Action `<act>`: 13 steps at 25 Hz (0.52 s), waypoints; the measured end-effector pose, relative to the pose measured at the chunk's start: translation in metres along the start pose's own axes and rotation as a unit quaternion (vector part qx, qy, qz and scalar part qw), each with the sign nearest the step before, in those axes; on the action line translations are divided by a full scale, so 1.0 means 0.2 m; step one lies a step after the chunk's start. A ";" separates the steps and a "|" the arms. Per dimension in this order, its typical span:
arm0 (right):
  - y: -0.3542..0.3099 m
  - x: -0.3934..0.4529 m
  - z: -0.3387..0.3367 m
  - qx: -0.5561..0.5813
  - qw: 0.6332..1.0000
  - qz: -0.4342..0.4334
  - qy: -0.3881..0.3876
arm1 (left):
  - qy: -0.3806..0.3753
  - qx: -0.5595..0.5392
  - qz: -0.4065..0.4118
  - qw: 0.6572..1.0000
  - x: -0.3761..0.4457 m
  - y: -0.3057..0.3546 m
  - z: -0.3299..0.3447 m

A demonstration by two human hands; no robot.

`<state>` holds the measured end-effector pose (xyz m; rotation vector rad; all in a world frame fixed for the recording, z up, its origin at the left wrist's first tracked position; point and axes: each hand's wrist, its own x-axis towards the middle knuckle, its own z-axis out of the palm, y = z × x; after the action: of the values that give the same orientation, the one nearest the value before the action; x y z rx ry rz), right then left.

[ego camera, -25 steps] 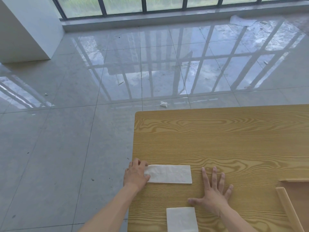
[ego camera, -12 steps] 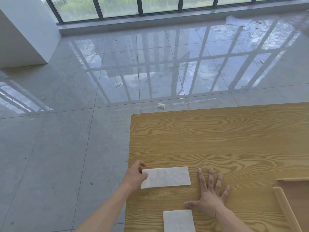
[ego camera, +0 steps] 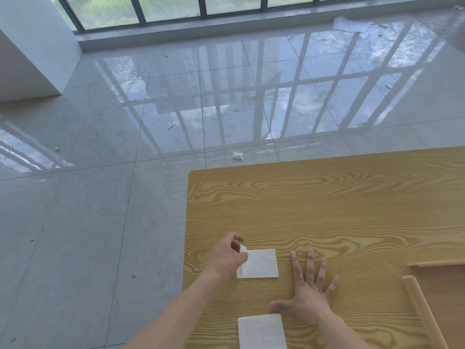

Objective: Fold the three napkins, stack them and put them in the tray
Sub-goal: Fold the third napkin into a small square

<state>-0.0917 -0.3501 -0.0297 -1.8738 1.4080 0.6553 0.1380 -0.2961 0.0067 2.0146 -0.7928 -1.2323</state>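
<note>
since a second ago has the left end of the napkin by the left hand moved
Yes. The left hand has carried that end of the napkin rightward, away from the table's left edge and over its other half; the right hand lies flat.

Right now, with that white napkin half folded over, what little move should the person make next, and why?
Probably lay the pinched edge down and press the fold flat. The left hand pinches the napkin's left end, lifted and carried over toward its right edge, so the fold is not yet creased. The right hand rests flat on the table, free to help smooth it. A folded napkin already lies nearer.
</note>
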 end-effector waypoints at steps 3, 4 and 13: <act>0.01 0.01 0.01 -0.002 1.000 0.000 0.008 | -0.016 -0.012 -0.003 1.000 0.02 0.04 0.11; 0.01 0.01 0.01 -0.001 1.000 -0.002 0.013 | -0.022 -0.014 -0.003 1.000 0.03 0.04 0.14; 0.04 0.04 0.05 0.025 0.997 -0.028 0.062 | 0.080 0.160 0.108 0.978 -0.06 -0.07 0.15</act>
<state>-0.0966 -0.3494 -0.0434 -1.9358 1.4301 0.4796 0.1091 -0.2835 -0.0085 2.1763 -1.1555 -0.8493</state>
